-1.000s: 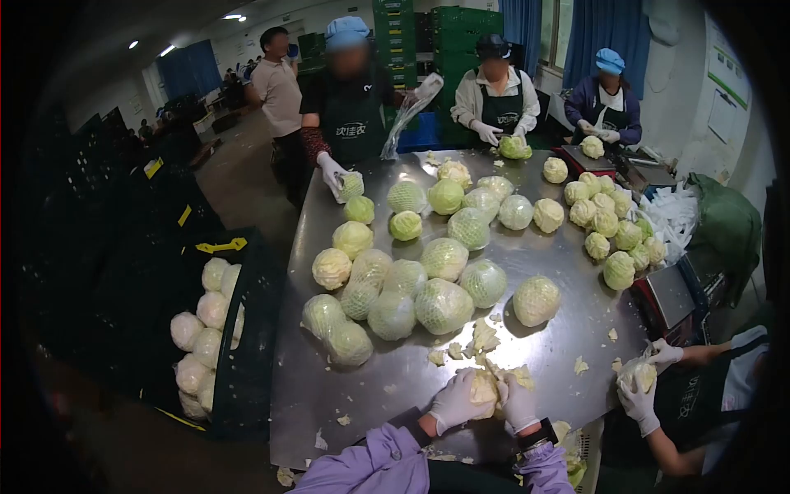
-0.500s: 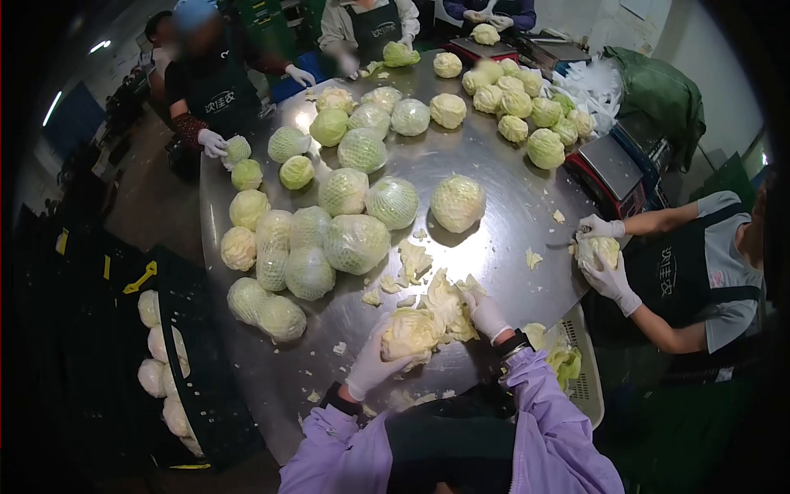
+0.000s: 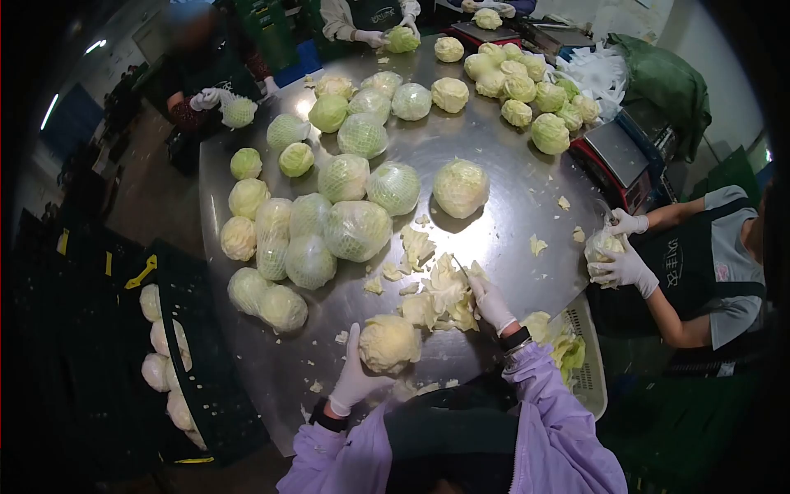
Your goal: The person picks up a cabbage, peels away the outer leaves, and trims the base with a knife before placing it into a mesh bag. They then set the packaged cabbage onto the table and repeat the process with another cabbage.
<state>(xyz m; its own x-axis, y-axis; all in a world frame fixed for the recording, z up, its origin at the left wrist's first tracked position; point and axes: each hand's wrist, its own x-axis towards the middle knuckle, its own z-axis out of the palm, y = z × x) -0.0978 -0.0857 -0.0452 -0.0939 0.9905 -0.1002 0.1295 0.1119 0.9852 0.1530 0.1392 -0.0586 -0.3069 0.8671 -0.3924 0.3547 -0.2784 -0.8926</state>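
Observation:
My gloved left hand [image 3: 352, 380] is cupped round the left side and underside of a pale, trimmed cabbage [image 3: 389, 343] near the table's front edge. My gloved right hand [image 3: 491, 303] is closed beside a heap of loose cabbage leaves [image 3: 447, 294]. A thin dark blade, seemingly a small knife [image 3: 458, 263], sticks out from its fingers; the handle is hidden in the glove. Leaf scraps lie between the heap and the wrapped cabbages [image 3: 358, 231]. A single large cabbage [image 3: 461, 188] sits beyond my right hand.
A steel table [image 3: 527, 206] holds many cabbages, some in net and film. At the right, a co-worker's gloved hands [image 3: 623, 267] hold a cabbage beside a scale [image 3: 613, 156]. A leaf-filled basket [image 3: 594, 387] stands front right, a dark crate of cabbages [image 3: 202, 362] left. Other people work across the table.
My left hand has brought the cabbage down and left, away from the leaf heap. My right hand has shifted slightly. The co-worker at far left has lifted a netted cabbage off the table edge.

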